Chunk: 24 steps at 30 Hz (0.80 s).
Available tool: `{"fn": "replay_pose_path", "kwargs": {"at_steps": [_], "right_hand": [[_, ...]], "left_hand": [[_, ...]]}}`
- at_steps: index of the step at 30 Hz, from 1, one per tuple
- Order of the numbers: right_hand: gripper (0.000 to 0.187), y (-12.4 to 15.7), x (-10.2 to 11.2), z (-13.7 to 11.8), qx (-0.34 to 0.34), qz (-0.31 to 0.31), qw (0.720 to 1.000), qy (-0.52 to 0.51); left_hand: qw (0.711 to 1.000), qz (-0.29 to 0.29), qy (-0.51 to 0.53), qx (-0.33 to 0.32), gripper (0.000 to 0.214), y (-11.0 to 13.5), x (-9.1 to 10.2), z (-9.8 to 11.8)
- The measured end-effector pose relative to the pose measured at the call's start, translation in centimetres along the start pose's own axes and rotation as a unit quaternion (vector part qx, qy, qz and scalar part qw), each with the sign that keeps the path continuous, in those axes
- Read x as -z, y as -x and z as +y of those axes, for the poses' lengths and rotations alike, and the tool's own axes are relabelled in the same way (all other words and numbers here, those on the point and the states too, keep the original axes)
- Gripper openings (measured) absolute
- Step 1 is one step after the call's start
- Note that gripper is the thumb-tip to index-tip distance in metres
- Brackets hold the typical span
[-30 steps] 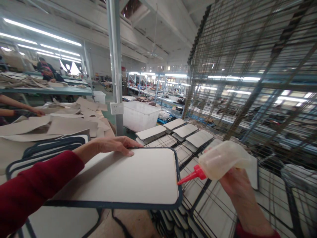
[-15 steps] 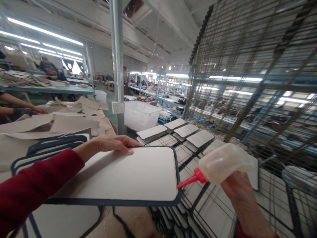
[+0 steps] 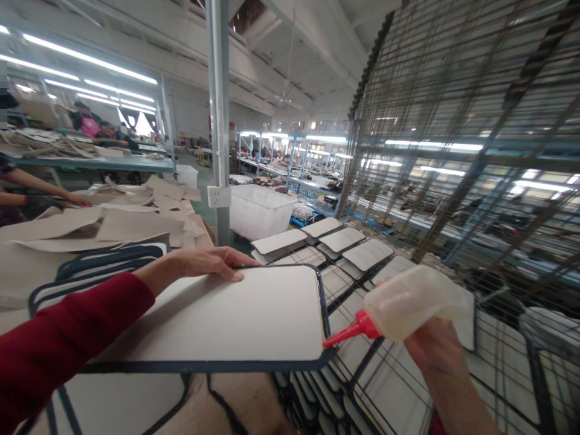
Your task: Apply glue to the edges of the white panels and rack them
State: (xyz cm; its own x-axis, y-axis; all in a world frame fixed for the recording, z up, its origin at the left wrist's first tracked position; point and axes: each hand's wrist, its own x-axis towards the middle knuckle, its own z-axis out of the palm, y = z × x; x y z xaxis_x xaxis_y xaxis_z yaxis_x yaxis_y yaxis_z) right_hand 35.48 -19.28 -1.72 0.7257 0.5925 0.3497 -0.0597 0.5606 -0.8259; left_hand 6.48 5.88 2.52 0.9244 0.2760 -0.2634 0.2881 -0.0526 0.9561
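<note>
From the head camera, the only view there is: the panel [image 3: 235, 320], a white board with a dark edging, lies flat on the table [image 3: 235, 405]. Its long axis runs left to right, and its right short edge hangs out past the table's right edge toward the wire rack [image 3: 453, 121].

The left hand [image 3: 206, 264] lies palm down on the panel's far long edge, fingers flat and close together, pressing it in place. The right hand [image 3: 435, 350] is closed round a soft translucent bottle [image 3: 417, 302] out to the right of the panel, over the rack's lower shelves. The bottle lies nearly level, pointing left, so its axis roughly lines up with the panel's length. Its red nozzle [image 3: 348, 331] meets the right short edge just short of the near right corner, tip on or at the edging; I cannot tell whether it truly touches. The right hand is much the nearer to that edge, and the left is well away at the far side.

The bottle looks pale and cloudy inside, and its fill level is not clear. More edged panels are stacked [image 3: 109, 257] at the table's left. Finished-looking boards [image 3: 339, 238] lie flat in a row on the rack shelf beyond. A white bin [image 3: 260, 211] stands behind them by the post [image 3: 220, 121], its contents hidden. Beige sheets [image 3: 136, 223] cover the far table, where a co-worker's hand [image 3: 75, 198] rests.
</note>
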Motion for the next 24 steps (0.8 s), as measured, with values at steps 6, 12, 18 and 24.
{"fn": "replay_pose_path", "kwargs": {"at_steps": [6, 12, 18, 24], "right_hand": [[0.07, 0.2, 0.1, 0.0, 0.018, -0.005, 1.0, -0.003], [0.058, 0.5, 0.8, 0.4, 0.032, 0.021, 0.999, -0.028], [0.067, 0.9, 1.0, 0.9, 0.087, 0.101, 0.991, -0.002], [0.047, 2.0, 0.4, 1.3, 0.164, 0.145, 0.976, 0.008]], "left_hand": [[1.0, -0.022, -0.005, -0.019, 0.062, 0.2, 0.1, -0.1], [0.999, -0.02, 0.024, -0.028, 0.06, 0.1, 0.4, -1.0], [0.999, 0.006, 0.04, -0.007, 0.058, -0.5, 1.5, -2.5], [0.997, 0.011, 0.078, -0.021, 0.059, -0.9, 1.0, -3.0]]}}
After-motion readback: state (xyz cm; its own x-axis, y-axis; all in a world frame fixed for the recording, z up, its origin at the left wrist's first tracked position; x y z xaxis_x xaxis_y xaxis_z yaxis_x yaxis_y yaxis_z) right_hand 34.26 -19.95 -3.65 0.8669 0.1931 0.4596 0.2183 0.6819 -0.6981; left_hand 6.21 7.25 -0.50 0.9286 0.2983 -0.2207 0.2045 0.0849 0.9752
